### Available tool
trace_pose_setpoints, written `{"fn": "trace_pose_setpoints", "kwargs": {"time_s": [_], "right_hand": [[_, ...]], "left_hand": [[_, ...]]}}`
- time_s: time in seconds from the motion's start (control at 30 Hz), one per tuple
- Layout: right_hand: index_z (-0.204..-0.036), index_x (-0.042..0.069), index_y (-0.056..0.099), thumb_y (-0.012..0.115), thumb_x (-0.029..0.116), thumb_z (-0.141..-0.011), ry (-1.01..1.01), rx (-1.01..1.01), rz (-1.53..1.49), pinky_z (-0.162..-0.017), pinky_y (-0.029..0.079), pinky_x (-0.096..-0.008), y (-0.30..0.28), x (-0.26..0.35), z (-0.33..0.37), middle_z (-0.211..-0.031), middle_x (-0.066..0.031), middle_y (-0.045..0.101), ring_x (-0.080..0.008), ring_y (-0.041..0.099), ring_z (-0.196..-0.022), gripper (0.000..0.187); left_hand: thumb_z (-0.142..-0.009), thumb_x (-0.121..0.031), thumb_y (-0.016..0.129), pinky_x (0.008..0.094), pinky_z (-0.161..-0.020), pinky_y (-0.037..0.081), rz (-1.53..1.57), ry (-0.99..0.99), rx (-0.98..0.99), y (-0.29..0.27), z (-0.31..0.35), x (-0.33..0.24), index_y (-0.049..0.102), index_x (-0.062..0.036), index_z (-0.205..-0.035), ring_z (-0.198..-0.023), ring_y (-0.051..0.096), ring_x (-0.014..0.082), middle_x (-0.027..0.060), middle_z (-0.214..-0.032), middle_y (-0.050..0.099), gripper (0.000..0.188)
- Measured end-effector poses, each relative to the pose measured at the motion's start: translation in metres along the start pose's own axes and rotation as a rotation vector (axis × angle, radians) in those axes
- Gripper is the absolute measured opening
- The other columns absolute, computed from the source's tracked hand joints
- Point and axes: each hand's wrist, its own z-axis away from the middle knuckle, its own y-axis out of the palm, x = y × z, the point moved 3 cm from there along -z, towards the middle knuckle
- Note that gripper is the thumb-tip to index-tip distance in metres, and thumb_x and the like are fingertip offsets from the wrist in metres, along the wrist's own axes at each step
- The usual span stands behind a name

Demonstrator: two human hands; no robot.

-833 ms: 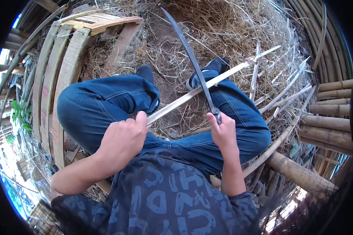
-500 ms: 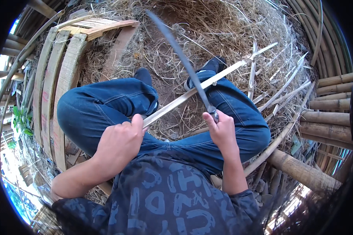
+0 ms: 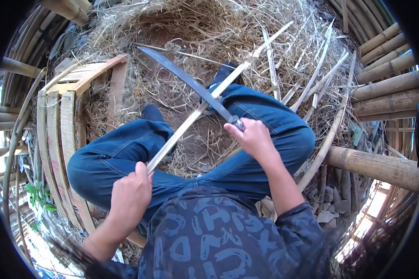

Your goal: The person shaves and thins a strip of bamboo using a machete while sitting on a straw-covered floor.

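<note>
My left hand is closed round the near end of a long pale bamboo strip. The strip slants away to the far right, passing over my right leg. In my right hand is the dark handle of a machete. Its long, slightly curved blade points to the far left and crosses the strip near the middle, above it in the picture. Whether the edge touches the strip I cannot tell. I sit with bent legs in blue jeans, and the strip lies between and over them.
A slatted wooden frame stands on the left. Dry shavings cover the ground ahead. Several split strips lie at the right, beside a thick bamboo pole and a bamboo wall.
The machete has swung left and lower, its blade now flatter across the strip. My left hand has drawn back with the strip's near end, and the strip slants more steeply. The view has shifted.
</note>
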Motion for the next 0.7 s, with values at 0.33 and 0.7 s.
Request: {"fn": "trace_pose_setpoints", "kwargs": {"time_s": [0.33, 0.7], "right_hand": [[-0.076, 0.002, 0.064, 0.06, 0.064, -0.087, 0.021, -0.012, -0.012, -0.063, 0.053, -0.0518, 0.006, 0.002, 0.001, -0.069, -0.0228, 0.066, -0.0437, 0.067, -0.07, 0.062], [-0.074, 0.002, 0.061, 0.061, 0.066, -0.085, -0.022, -0.04, 0.056, -0.062, 0.053, -0.049, 0.006, 0.008, 0.001, -0.067, -0.0222, 0.064, -0.0436, 0.066, -0.069, 0.065]], "left_hand": [[-0.096, -0.021, 0.058, 0.0426, -0.051, 0.051, -0.007, 0.024, 0.022, 0.001, -0.001, 0.002, 0.046, -0.0045, -0.086, -0.057, 0.065, 0.0333, 0.0148, -0.063, 0.062, 0.023], [-0.096, -0.021, 0.058, 0.0429, -0.051, 0.051, -0.027, 0.023, 0.042, 0.004, 0.003, 0.009, 0.046, -0.0047, -0.086, -0.057, 0.065, 0.0329, 0.0139, -0.064, 0.061, 0.023]]}}
